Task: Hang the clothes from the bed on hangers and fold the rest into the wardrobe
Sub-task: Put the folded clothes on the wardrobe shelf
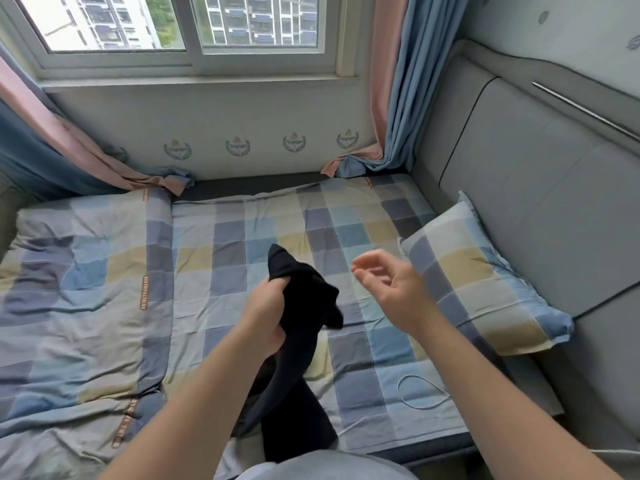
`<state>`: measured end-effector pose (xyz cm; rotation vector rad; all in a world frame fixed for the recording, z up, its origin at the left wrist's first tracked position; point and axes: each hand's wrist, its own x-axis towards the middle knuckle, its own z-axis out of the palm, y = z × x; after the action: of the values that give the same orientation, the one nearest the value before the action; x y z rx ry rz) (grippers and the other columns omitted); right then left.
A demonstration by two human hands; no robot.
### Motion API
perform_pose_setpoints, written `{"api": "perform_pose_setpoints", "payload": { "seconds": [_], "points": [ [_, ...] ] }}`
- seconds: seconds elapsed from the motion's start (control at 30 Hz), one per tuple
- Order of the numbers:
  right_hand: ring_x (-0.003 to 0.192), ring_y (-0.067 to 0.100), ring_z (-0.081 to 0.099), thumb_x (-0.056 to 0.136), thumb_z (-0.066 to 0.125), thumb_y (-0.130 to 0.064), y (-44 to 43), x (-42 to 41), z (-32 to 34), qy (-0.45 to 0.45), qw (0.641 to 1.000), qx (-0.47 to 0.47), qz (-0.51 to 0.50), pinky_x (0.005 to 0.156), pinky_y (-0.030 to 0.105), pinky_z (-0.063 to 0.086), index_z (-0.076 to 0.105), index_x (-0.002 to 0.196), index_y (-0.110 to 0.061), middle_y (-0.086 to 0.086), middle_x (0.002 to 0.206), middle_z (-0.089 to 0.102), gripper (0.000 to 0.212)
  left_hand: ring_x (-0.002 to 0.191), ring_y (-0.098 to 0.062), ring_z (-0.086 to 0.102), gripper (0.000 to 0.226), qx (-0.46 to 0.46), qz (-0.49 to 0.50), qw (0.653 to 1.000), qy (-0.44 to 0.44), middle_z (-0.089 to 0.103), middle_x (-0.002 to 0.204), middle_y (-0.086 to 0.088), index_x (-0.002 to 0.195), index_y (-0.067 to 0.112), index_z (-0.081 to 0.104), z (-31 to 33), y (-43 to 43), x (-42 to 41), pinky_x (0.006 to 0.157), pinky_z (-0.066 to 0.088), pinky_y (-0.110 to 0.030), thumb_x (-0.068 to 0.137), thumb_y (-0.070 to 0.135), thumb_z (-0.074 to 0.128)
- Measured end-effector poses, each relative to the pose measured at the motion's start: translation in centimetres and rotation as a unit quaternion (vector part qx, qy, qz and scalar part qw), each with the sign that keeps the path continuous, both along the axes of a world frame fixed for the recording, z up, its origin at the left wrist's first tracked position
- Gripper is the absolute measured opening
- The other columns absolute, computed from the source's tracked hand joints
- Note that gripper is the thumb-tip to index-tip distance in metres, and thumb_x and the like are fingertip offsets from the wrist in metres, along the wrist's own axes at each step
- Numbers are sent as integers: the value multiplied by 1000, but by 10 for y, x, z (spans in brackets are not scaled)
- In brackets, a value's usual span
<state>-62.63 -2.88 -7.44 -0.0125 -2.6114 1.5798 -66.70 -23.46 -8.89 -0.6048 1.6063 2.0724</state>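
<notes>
One dark garment point(304, 358) hangs left of the single pillow point(485, 289), bunched in the left hand's point(266, 317) grip. It looks soft, light and limp, likely best taken by an edge. Between garment and pillow, the right hand point(391, 289) hovers, fingers loosely spread, holding nothing.

Matt black cloth garment point(301, 327); wrinkled checked cotton bedsheet point(242, 230).

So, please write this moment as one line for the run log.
left hand: grips dark garment above bed | right hand: holds nothing, fingers loosely curled | garment: not yet folded
</notes>
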Motion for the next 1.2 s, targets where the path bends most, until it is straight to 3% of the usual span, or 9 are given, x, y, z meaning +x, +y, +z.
{"api": "perform_pose_setpoints", "payload": {
  "seconds": [0.13,0.2,0.33,0.43,0.5,0.63,0.73,0.97,1.2],
  "points": [
    [108,-4,60,91,72,-34,-31,22,-46,-125,989,-57,57,97,28,49,59,116,-32,-16,113,67,29,115,-34,65,39,108,52,992,-26,70,118,-23,125,-3,61,27,0,-4,104,49,-45,105,24,41],
    [118,-7,53,85,76,-39,-45,29,-64,-168,979,-85,75,100,26,45,52,127,-36,-21,124,61,49,110,-31,68,41,126,43,991,-18,72,113,-22,122,-3,62,40,2,-5,93,54,-42,106,26,38],
    [105,-15,54,75,73,-55,-56,33,-77,-207,975,-65,54,86,14,42,44,135,-41,-30,117,59,68,102,-28,70,41,165,40,985,-28,74,106,-18,114,-1,63,63,9,-5,78,55,-38,107,30,37],
    [97,-2,58,86,67,-49,-56,32,-84,-231,972,-12,38,81,20,44,57,130,-34,-25,107,63,48,99,-28,71,40,206,53,977,-27,74,108,-18,114,-2,63,76,15,-6,76,56,-38,107,28,37],
    [85,11,62,97,60,-36,-54,30,-86,-227,974,9,9,71,27,47,66,101,-21,-8,90,68,16,107,-29,69,39,232,61,971,-19,71,118,-19,121,-2,62,81,18,-8,89,54,-40,107,27,40],
    [79,17,55,101,57,-18,-42,31,-81,-208,974,-86,-21,69,31,41,65,92,8,7,80,60,28,120,-29,63,39,244,48,968,10,67,128,-15,131,1,58,77,13,-16,109,44,-40,101,26,54],
    [75,7,64,100,59,-13,-33,32,-62,-164,969,-180,-49,68,15,48,71,90,-6,-6,77,69,16,125,-26,60,38,179,-11,982,54,66,131,-8,131,11,59,57,5,-19,112,40,-45,101,35,54],
    [72,10,72,99,62,-24,-22,21,-12,-96,960,-246,-88,62,23,55,74,84,-15,-2,76,75,21,123,-18,60,49,29,-120,987,98,70,125,8,139,24,55,-6,-3,6,102,47,-40,93,39,66],
    [87,23,73,98,62,-28,-34,20,31,-50,961,-267,-43,83,45,61,76,82,-20,7,87,75,23,105,-2,68,46,-152,-313,907,238,73,111,17,115,42,65,-43,3,47,84,54,-20,71,44,79]
  ]
}}
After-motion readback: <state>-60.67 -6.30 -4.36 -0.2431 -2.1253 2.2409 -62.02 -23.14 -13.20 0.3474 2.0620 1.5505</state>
